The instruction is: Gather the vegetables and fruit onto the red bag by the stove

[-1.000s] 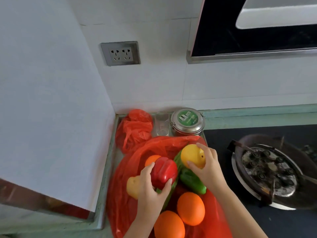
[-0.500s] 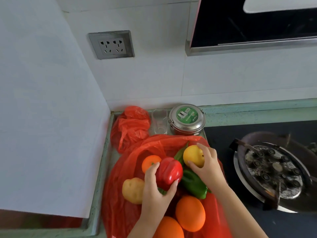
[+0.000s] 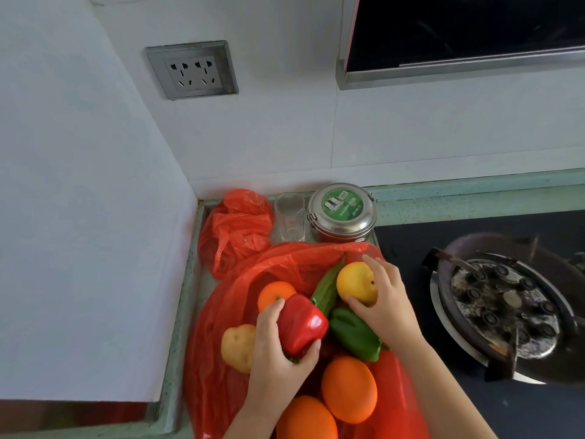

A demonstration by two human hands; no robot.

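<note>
While both hands are full, the step calls for setting each piece down so it stays put on the heap. The left hand (image 3: pixel 278 350) is wrapped around the red pepper (image 3: pixel 300 327), thumb at its near end and fingers over the far side; the right hand (image 3: pixel 384 299) cups the yellow fruit (image 3: pixel 356 282) from the right. Both sit over the red bag (image 3: pixel 221 359), spread on the surface (image 3: pixel 190 280) just left of the stove (image 3: pixel 493 305). Already on the bag are a potato (image 3: pixel 237 346), a small orange (image 3: pixel 273 293), a long green pod (image 3: pixel 326 289), a green pepper (image 3: pixel 354 335) and two big oranges (image 3: pixel 348 389) near the person. Round fruit will likely roll, so the yellow one is best nested into the hollow between pod and green pepper, away from the stove edge. The pepper should go down on a flat side against the potato, each hand releasing only once its piece rests steady.
</note>
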